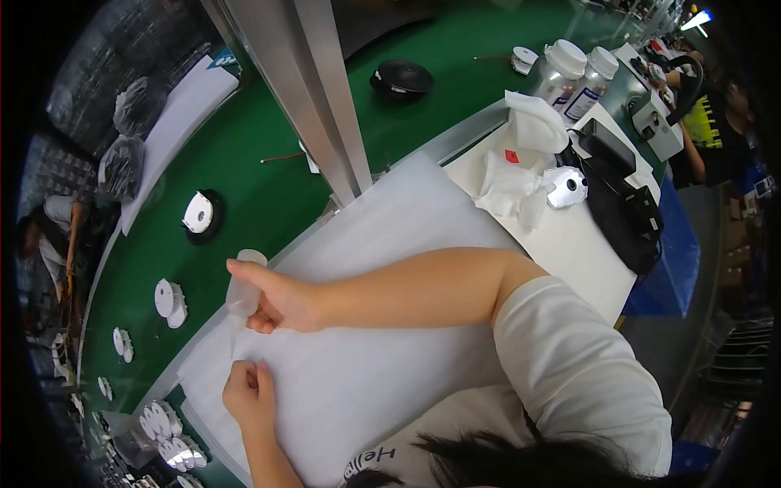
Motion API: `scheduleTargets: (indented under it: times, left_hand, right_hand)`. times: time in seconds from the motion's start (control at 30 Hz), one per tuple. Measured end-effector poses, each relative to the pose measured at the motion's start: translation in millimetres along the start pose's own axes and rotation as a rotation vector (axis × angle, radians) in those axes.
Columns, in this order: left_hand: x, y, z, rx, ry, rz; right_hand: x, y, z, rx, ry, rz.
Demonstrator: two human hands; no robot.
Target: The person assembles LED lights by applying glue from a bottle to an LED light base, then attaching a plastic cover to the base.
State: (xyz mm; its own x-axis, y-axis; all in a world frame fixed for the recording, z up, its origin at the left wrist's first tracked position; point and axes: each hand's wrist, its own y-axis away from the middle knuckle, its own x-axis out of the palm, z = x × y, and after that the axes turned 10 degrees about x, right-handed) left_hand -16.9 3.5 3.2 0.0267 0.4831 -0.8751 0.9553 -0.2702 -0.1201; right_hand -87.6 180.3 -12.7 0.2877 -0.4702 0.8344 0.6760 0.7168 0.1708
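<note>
My right hand (285, 301) is wrapped round a translucent white squeeze bottle (242, 298), thumb near its top. The bottle's thin lower end tapers down toward my left hand (249, 397), which is just below it. My left hand is closed, with thumb and fingers together; anything inside it is hidden or too small to name. Both hands are over the left part of a white sheet (390, 366) that covers the work surface.
A green conveyor belt (252, 195) curves past, carrying round white parts (170, 303) and a black disc (404, 79). A metal post (305, 89) rises behind the sheet. At the right are tissues (521, 175), a black power adapter (606, 148) and silver bottles (560, 73). Other people work farther off.
</note>
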Motion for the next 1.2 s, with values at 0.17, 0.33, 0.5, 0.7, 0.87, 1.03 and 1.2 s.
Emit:
scheduleTargets:
  times: [0.17,0.33,0.5,0.7,0.87,1.03,1.2]
  left_hand:
    - [5,4,15,0.109,0.045,-0.083]
    - [7,2,11,0.125,0.01,-0.071]
    - [6,4,13,0.166,0.019,-0.07]
    - [-1,8,15,0.205,0.09,-0.072]
    - [-2,10,17,0.16,0.142,-0.04]
    - [-2,12,18,0.132,0.16,-0.023]
    - [-2,11,20,0.131,0.162,-0.013]
  right_hand:
    - [3,0,-1,0.005,-0.005,0.018]
    - [-3,2,1,0.018,0.012,0.045]
    - [3,-1,-3,0.031,-0.041,-0.031]
    - [2,-3,0,0.014,-0.007,0.035]
    - [9,-2,-2,0.012,-0.077,-0.011]
    - [6,-2,-4,0.015,-0.027,-0.017]
    - [7,1,0,0.042,0.005,-0.025]
